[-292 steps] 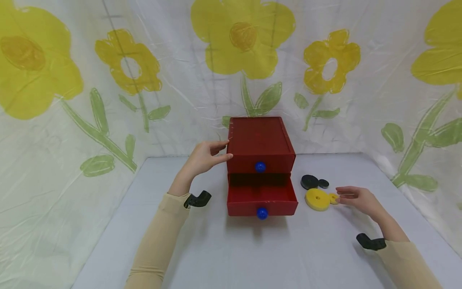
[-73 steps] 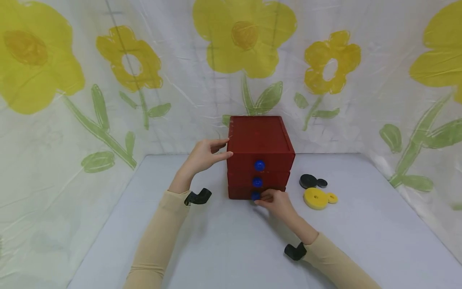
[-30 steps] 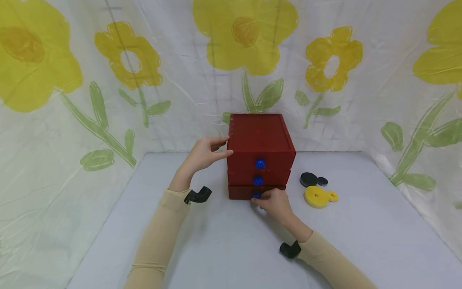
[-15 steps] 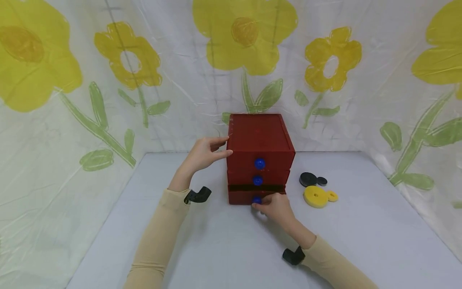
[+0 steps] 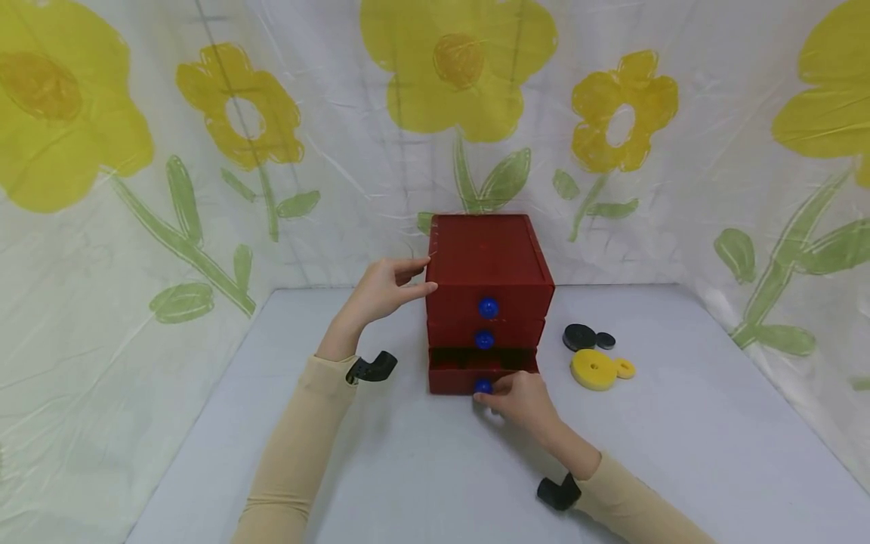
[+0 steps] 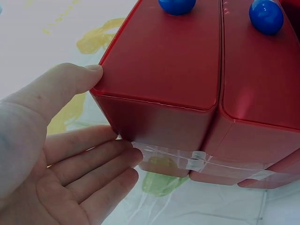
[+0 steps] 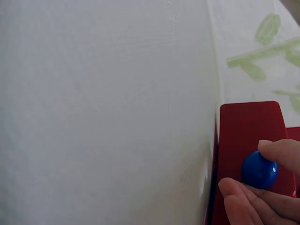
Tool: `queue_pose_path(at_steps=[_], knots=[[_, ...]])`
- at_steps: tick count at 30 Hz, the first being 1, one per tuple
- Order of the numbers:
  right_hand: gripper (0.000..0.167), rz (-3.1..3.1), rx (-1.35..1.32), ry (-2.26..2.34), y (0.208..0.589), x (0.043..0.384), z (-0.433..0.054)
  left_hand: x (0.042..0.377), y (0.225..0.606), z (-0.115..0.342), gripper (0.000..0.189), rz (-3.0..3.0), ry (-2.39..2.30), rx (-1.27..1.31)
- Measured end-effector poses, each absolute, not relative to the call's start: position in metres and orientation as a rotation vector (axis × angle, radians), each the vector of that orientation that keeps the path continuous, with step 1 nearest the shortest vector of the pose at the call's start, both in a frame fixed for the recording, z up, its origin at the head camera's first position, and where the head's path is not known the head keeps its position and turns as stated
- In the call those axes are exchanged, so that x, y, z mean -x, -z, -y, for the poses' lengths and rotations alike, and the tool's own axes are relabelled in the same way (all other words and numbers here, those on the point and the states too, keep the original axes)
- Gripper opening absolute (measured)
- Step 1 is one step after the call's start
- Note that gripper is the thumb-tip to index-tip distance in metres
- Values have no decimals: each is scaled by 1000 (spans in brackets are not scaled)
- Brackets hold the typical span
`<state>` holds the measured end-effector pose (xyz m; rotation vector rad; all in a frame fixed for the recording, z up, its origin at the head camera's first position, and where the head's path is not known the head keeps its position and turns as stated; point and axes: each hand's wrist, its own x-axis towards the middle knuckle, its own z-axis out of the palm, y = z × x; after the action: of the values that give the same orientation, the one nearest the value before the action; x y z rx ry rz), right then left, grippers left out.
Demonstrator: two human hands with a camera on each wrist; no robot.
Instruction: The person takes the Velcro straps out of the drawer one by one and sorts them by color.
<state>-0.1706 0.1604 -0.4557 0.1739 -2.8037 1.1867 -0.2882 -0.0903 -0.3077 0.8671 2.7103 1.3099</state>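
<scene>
A red three-drawer cabinet with blue knobs stands at the back of the table. Its bottom drawer is pulled partly out; the upper two are closed. My right hand pinches the bottom drawer's knob between thumb and fingers, as the right wrist view also shows. My left hand braces the cabinet's left side near the top, thumb tip at the front edge and the other fingers extended along the side. The drawer's inside is dark and mostly hidden.
Right of the cabinet lie a large black disc and a small one. Before them are a large yellow disc and a small yellow ring. A flower-printed sheet hangs behind the white table.
The middle drawer, out at first, is closed. My right hand went from the yellow discs to the bottom knob and has drawn that drawer toward me. The left hand stayed put.
</scene>
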Motion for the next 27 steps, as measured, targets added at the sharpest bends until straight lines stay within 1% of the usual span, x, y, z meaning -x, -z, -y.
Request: queue_pose_path(at_steps=[14,27], knots=[[27,2865,-133,-1168,452,156,-160,287,307,90,59,-2720,-1307,-882],[26,2862,-181,-1167,450,147,-161,287,306,90,58,-2706,-1317,-890]])
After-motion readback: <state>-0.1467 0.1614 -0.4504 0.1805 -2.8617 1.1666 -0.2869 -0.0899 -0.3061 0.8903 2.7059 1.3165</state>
